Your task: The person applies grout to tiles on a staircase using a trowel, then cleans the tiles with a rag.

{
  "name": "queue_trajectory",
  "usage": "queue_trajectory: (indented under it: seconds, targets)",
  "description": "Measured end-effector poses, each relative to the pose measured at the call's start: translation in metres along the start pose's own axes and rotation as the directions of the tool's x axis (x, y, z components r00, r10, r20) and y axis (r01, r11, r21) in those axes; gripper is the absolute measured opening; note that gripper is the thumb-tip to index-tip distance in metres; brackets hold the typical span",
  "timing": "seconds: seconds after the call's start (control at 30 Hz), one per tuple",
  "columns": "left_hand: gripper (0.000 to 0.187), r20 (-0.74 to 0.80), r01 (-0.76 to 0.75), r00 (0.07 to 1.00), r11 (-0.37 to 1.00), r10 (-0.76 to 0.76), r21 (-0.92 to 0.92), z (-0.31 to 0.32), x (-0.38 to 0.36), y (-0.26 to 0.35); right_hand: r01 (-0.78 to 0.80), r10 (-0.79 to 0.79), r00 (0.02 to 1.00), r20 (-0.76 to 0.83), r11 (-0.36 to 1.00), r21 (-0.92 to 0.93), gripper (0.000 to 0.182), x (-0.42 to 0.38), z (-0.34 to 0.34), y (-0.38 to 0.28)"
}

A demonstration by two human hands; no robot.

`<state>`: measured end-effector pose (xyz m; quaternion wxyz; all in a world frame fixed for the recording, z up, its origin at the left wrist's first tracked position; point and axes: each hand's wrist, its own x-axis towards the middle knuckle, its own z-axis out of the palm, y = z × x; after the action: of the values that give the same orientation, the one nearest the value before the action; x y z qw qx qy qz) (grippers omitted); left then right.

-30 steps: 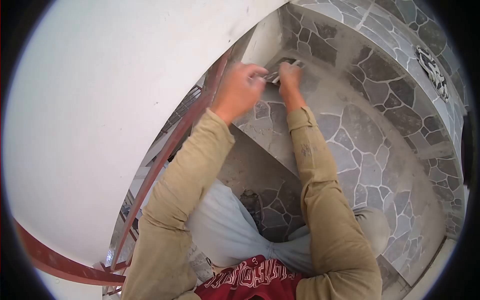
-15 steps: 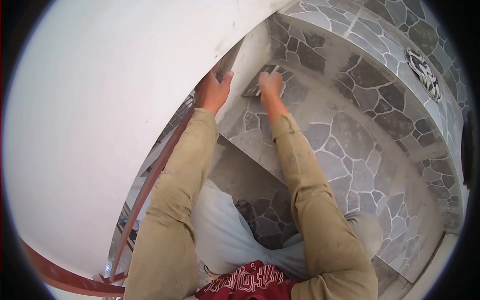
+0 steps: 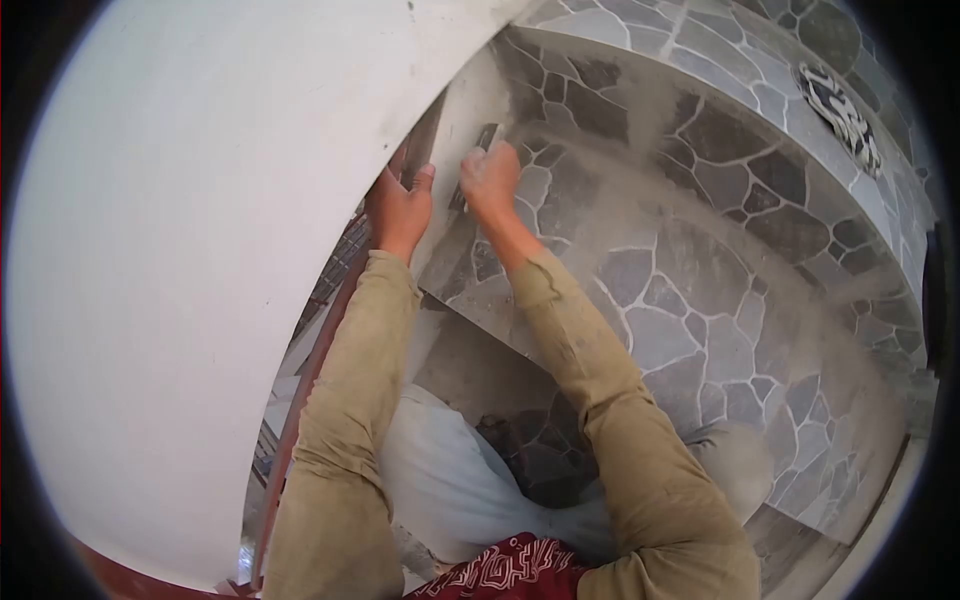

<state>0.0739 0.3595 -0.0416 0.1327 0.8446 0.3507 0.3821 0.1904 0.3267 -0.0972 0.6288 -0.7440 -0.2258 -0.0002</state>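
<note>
My right hand is closed around the handle of a plastering trowel. Its thin blade stands nearly on edge, close to the pale, narrow side curb; whether it touches is hidden by the hand. To the left, my left hand grips a flat grey-brown board at the curb's outer edge, thumb on the near side and fingers out of sight behind. Below both hands lies a step faced with irregular grey stones and pale joints, smeared with dusty grey in places.
A large white curved wall fills the left side. Beneath its edge runs a reddish-brown metal rail. A black-and-white cloth lies on the upper stone step at the right. The lower step drops away in front of my knees.
My right hand has moved left with the trowel, from above the stone step to the curb, and the blade has turned from flat to nearly upright. My left hand stays on the board.
</note>
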Motion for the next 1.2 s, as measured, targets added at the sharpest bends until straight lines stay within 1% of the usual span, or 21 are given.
queue_trajectory:
  seconds: [0.03,0.13,0.17,0.27,0.3,0.37,0.4,0.43,0.5,0.53,0.63,0.67,0.73,0.8,0.87,0.93,1.0,1.03,1.1,1.13,1.2]
  targets:
    - [0.073,0.022,-0.006,1.0,1.0,0.007,-0.001,0.0,-0.003,0.002,-0.02,0.02,1.0,-0.011,1.0,-0.005,0.025,0.006,-0.001,0.008]
    - [0.073,-0.002,0.016,1.0,0.995,-0.016,-0.094,-0.007,-0.004,0.024,-0.258,0.227,0.958,0.177,0.95,0.177,0.02,0.03,0.003,0.036]
    - [0.073,0.013,-0.004,1.0,0.995,0.005,-0.101,-0.005,-0.004,0.017,-0.163,0.141,0.976,0.165,0.978,0.127,0.023,0.028,0.008,0.032]
    - [0.078,0.024,0.029,0.999,0.994,-0.031,0.104,0.001,0.0,-0.011,0.025,-0.024,0.999,0.049,1.0,-0.008,0.026,0.006,-0.001,-0.018]
    - [0.078,0.066,0.083,0.994,0.997,-0.082,-0.005,-0.001,0.002,-0.006,-0.004,0.004,1.0,0.028,1.0,-0.014,0.026,0.006,0.014,-0.004]
    - [0.077,0.012,0.098,0.995,0.992,-0.1,0.083,0.0,-0.001,-0.005,-0.04,0.037,0.997,-0.071,0.998,-0.042,0.029,0.019,0.035,0.023]
    - [0.077,0.019,0.09,0.996,0.992,-0.092,0.091,-0.001,-0.003,-0.004,-0.535,0.463,0.823,0.329,0.826,0.176,0.032,0.043,0.016,0.029]
    - [0.077,0.036,0.092,0.995,0.993,-0.095,0.08,-0.003,-0.002,-0.003,-0.539,0.464,0.823,0.328,0.821,0.188,0.032,0.041,0.014,0.026]
    - [0.077,0.072,0.071,0.995,0.996,-0.075,0.063,-0.001,0.0,0.001,-0.171,0.156,0.977,0.146,0.981,0.094,0.029,0.036,0.018,0.023]
    - [0.077,0.064,0.11,0.992,0.994,-0.11,0.001,-0.001,-0.001,0.003,-0.247,0.232,0.934,0.27,0.969,0.022,0.031,0.038,0.022,0.01]
    - [0.076,0.085,0.17,0.982,0.985,-0.17,0.001,-0.003,-0.002,0.007,-0.319,0.295,0.925,0.238,0.945,0.069,0.037,0.029,0.01,0.002]
    - [0.076,0.084,0.145,0.986,0.989,-0.144,-0.007,-0.002,-0.002,0.007,-0.319,0.293,0.923,0.25,0.945,0.069,0.037,0.03,0.016,0.016]
    - [0.075,0.06,0.128,0.99,0.992,-0.128,-0.006,-0.004,-0.003,0.007,-0.168,0.165,0.98,0.108,0.986,0.011,0.037,0.042,0.029,0.058]
    - [0.073,0.046,0.107,0.993,0.994,-0.109,0.037,-0.002,-0.003,0.008,-0.206,0.2,0.966,0.163,0.978,0.023,0.035,0.049,0.011,0.063]
    - [0.071,0.03,0.128,0.991,0.992,-0.128,-0.011,-0.004,-0.003,0.023,-0.353,0.322,0.924,0.207,0.926,0.135,0.035,0.057,0.039,0.098]
    - [0.071,0.031,0.12,0.993,0.988,-0.117,-0.094,-0.007,-0.004,0.024,-0.332,0.328,0.942,0.064,0.892,0.306,0.032,0.049,0.035,0.101]
    - [0.068,0.001,0.11,0.994,0.963,-0.114,-0.246,-0.004,-0.003,0.022,-0.487,0.408,0.867,0.286,0.813,0.319,0.036,0.043,-0.019,0.058]
    - [0.07,0.021,0.104,0.994,0.921,-0.104,-0.375,0.002,-0.001,0.007,-0.474,0.386,0.871,0.305,0.825,0.308,0.036,0.042,-0.014,0.059]
    - [0.072,-0.018,0.106,0.994,0.994,-0.107,-0.041,-0.003,-0.002,0.009,-0.316,0.3,0.941,0.158,0.945,0.09,0.032,0.041,-0.003,0.06]
    - [0.072,-0.067,0.05,0.996,0.999,-0.051,-0.014,0.008,-0.002,-0.014,-0.297,0.28,0.944,0.174,0.952,0.079,0.032,0.045,-0.001,0.062]
    - [0.069,-0.049,0.134,0.99,0.991,-0.135,-0.02,0.002,-0.004,-0.001,-0.478,0.41,0.866,0.287,0.848,0.229,0.029,0.05,-0.012,0.048]
